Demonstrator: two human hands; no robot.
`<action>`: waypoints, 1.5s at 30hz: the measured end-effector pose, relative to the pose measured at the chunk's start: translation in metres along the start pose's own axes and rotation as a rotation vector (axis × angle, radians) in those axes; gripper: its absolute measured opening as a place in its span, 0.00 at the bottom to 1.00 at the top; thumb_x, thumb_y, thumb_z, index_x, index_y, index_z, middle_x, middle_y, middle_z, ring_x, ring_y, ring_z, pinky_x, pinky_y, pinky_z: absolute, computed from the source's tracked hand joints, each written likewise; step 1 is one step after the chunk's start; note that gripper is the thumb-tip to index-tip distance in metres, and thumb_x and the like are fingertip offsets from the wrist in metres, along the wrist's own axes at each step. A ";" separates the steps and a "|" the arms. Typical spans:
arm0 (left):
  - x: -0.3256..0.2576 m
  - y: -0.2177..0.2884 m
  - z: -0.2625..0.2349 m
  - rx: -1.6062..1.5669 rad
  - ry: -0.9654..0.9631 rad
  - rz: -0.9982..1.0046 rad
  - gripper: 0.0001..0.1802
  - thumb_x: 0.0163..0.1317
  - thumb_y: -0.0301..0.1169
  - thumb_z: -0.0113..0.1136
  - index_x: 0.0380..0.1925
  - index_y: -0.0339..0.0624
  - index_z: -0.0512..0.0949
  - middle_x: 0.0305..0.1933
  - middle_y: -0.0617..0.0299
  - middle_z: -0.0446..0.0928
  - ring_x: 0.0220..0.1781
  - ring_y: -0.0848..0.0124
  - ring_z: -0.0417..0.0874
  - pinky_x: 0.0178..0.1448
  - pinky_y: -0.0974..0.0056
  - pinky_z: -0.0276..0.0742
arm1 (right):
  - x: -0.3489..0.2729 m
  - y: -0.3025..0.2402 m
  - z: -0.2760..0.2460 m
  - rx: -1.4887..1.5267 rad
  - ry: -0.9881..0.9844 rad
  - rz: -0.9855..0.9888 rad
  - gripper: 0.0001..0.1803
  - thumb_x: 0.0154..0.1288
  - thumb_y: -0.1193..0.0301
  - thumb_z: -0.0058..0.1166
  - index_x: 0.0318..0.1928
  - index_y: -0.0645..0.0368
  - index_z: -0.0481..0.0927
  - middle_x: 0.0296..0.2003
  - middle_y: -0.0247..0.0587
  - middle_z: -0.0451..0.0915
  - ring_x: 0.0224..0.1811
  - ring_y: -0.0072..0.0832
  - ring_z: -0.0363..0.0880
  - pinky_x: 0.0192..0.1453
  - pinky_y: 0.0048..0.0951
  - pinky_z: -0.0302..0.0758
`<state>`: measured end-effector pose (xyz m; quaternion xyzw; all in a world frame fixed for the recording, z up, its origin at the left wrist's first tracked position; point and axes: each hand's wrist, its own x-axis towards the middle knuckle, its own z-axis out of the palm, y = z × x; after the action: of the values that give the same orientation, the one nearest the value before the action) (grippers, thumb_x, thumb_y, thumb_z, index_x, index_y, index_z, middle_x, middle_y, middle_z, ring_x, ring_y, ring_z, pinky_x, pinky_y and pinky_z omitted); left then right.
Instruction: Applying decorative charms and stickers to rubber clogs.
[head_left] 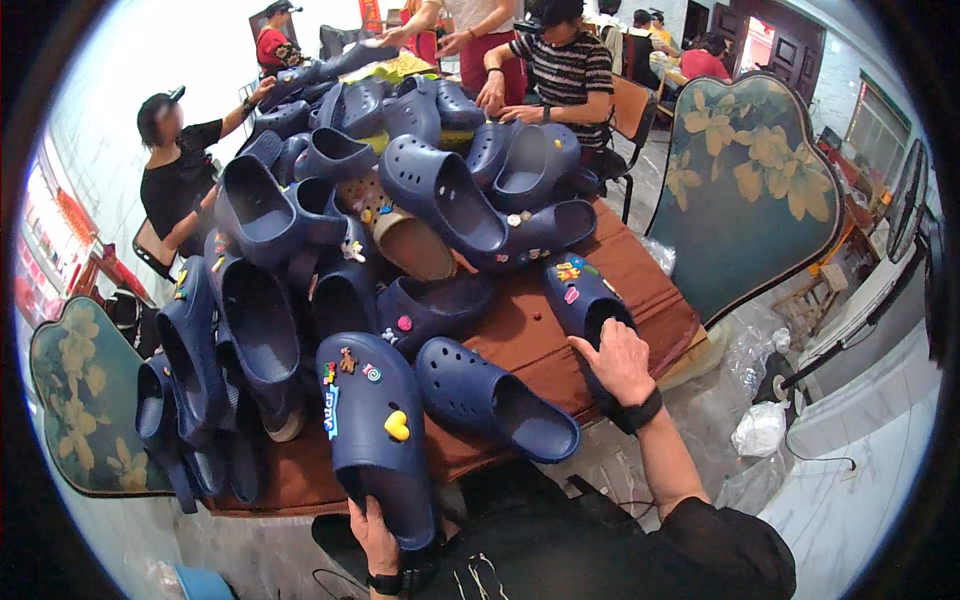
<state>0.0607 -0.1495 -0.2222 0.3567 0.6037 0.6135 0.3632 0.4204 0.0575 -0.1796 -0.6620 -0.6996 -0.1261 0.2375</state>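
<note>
In front of me a navy clog, tilted toward me, carries a yellow heart and several other charms on its upper. My left hand grips it low at the heel, fingertips inside the opening. To the right, my right hand is closed on another navy clog, its fingers reaching into the foot opening and its thumb pointing left. That clog has colourful charms on its toe. Between the two lies a navy clog without visible charms. A small dark red bit rests on the cloth nearby.
Navy clogs are heaped across the brown-covered table, with a brown one among them. Other people work around the far side. Upholstered headboard-like panels stand right and left; plastic bags lie on the right floor.
</note>
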 end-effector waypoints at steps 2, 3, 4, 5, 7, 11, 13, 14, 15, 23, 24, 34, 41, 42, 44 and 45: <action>0.005 0.001 0.006 -0.049 -0.020 -0.037 0.23 0.76 0.34 0.47 0.65 0.32 0.67 0.59 0.57 0.75 0.58 0.67 0.75 0.65 0.64 0.68 | 0.008 0.014 0.015 -0.045 -0.243 0.059 0.29 0.65 0.45 0.56 0.32 0.64 0.77 0.26 0.53 0.82 0.31 0.49 0.84 0.35 0.43 0.81; 0.010 0.005 0.013 -0.082 -0.054 -0.036 0.23 0.76 0.35 0.47 0.65 0.32 0.67 0.59 0.57 0.75 0.57 0.68 0.75 0.65 0.64 0.68 | 0.010 0.025 0.031 0.005 -0.351 0.001 0.28 0.69 0.47 0.51 0.32 0.64 0.77 0.25 0.56 0.82 0.29 0.51 0.84 0.33 0.45 0.81; 0.014 0.010 0.018 -0.111 -0.083 -0.037 0.23 0.76 0.35 0.47 0.65 0.32 0.67 0.58 0.57 0.75 0.57 0.68 0.75 0.65 0.64 0.68 | 0.011 0.028 0.040 0.073 -0.315 -0.040 0.26 0.70 0.50 0.51 0.32 0.64 0.77 0.25 0.57 0.82 0.28 0.52 0.84 0.32 0.47 0.81; 0.018 0.014 0.023 -0.114 -0.098 -0.042 0.23 0.76 0.35 0.47 0.65 0.32 0.67 0.58 0.57 0.75 0.57 0.68 0.75 0.65 0.64 0.68 | 0.010 0.035 0.047 0.139 -0.279 -0.080 0.23 0.70 0.54 0.50 0.32 0.64 0.77 0.25 0.58 0.82 0.28 0.52 0.83 0.31 0.48 0.80; 0.027 0.022 0.029 -0.196 -0.167 -0.030 0.23 0.76 0.36 0.47 0.65 0.33 0.68 0.59 0.58 0.75 0.58 0.69 0.74 0.65 0.64 0.68 | 0.017 0.037 0.038 0.135 -0.237 -0.093 0.20 0.71 0.58 0.48 0.31 0.63 0.77 0.22 0.57 0.81 0.26 0.51 0.83 0.30 0.48 0.80; 0.039 0.044 0.044 -0.277 -0.232 -0.028 0.21 0.76 0.35 0.47 0.62 0.34 0.70 0.57 0.59 0.76 0.56 0.70 0.75 0.64 0.64 0.70 | 0.027 0.085 0.027 0.022 -0.149 -0.025 0.20 0.71 0.57 0.48 0.29 0.61 0.77 0.22 0.55 0.80 0.26 0.50 0.83 0.32 0.49 0.80; 0.045 0.045 0.045 -0.255 -0.268 -0.090 0.18 0.76 0.34 0.48 0.58 0.32 0.72 0.55 0.61 0.76 0.53 0.70 0.75 0.61 0.63 0.71 | 0.041 0.123 0.029 0.009 -0.148 0.017 0.21 0.71 0.55 0.48 0.31 0.60 0.77 0.25 0.56 0.81 0.31 0.53 0.83 0.37 0.50 0.79; 0.054 0.041 0.044 0.142 -0.278 0.095 0.17 0.75 0.33 0.48 0.54 0.31 0.74 0.52 0.59 0.77 0.51 0.71 0.75 0.56 0.63 0.72 | 0.046 0.138 0.026 0.003 -0.209 0.089 0.21 0.71 0.54 0.49 0.32 0.60 0.77 0.28 0.57 0.82 0.34 0.53 0.83 0.40 0.51 0.78; 0.057 0.053 0.055 0.168 -0.334 0.174 0.14 0.72 0.28 0.48 0.51 0.31 0.76 0.48 0.52 0.77 0.48 0.64 0.77 0.51 0.59 0.74 | 0.051 0.151 0.025 0.003 -0.268 0.150 0.21 0.71 0.53 0.49 0.34 0.60 0.77 0.31 0.58 0.82 0.38 0.54 0.82 0.43 0.52 0.78; 0.065 0.058 0.138 0.110 -0.561 0.353 0.37 0.68 0.27 0.49 0.73 0.28 0.47 0.71 0.40 0.56 0.74 0.50 0.57 0.77 0.54 0.51 | -0.006 0.020 -0.063 0.988 -0.200 0.076 0.31 0.66 0.70 0.56 0.68 0.62 0.64 0.53 0.45 0.76 0.53 0.32 0.75 0.60 0.33 0.71; 0.066 0.052 0.148 0.120 -0.602 0.438 0.40 0.67 0.27 0.52 0.74 0.30 0.46 0.72 0.41 0.54 0.76 0.51 0.53 0.79 0.55 0.47 | -0.018 -0.015 -0.071 1.139 -0.237 0.027 0.35 0.66 0.70 0.57 0.70 0.61 0.60 0.56 0.44 0.74 0.56 0.32 0.74 0.63 0.34 0.69; 0.061 0.030 0.141 0.225 -0.975 0.767 0.22 0.71 0.38 0.57 0.58 0.32 0.72 0.54 0.46 0.74 0.60 0.51 0.71 0.64 0.53 0.68 | 0.003 0.048 -0.038 1.078 -0.175 0.231 0.27 0.67 0.79 0.50 0.67 0.65 0.70 0.57 0.35 0.77 0.56 0.24 0.74 0.65 0.27 0.66; 0.052 -0.004 0.085 0.288 -0.691 0.479 0.09 0.67 0.31 0.62 0.42 0.38 0.82 0.40 0.55 0.81 0.44 0.58 0.81 0.48 0.59 0.77 | 0.000 0.221 0.073 0.671 -0.170 0.262 0.23 0.59 0.80 0.56 0.57 0.64 0.78 0.50 0.41 0.81 0.54 0.34 0.78 0.62 0.31 0.69; 0.051 -0.010 0.078 0.299 -0.641 0.442 0.08 0.67 0.31 0.62 0.41 0.38 0.82 0.39 0.55 0.81 0.43 0.59 0.82 0.47 0.59 0.78 | 0.002 0.208 0.066 0.582 -0.205 0.297 0.22 0.56 0.80 0.57 0.53 0.63 0.80 0.47 0.46 0.81 0.54 0.40 0.78 0.62 0.33 0.70; 0.053 -0.016 0.071 0.303 -0.643 0.398 0.09 0.67 0.31 0.62 0.41 0.38 0.82 0.40 0.55 0.81 0.44 0.59 0.82 0.48 0.59 0.78 | -0.003 0.199 0.050 0.626 -0.238 0.354 0.19 0.57 0.80 0.56 0.52 0.64 0.80 0.47 0.44 0.81 0.53 0.37 0.79 0.61 0.33 0.71; 0.052 -0.019 0.068 0.301 -0.652 0.360 0.09 0.67 0.31 0.62 0.42 0.37 0.82 0.40 0.54 0.81 0.45 0.59 0.82 0.48 0.59 0.78 | -0.007 0.206 0.049 0.703 -0.306 0.413 0.19 0.57 0.80 0.55 0.51 0.65 0.80 0.46 0.44 0.81 0.52 0.37 0.79 0.60 0.33 0.71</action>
<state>0.0952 -0.0712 -0.2401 0.6820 0.4677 0.4266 0.3663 0.6156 0.0943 -0.2531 -0.6782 -0.5798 0.2693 0.3624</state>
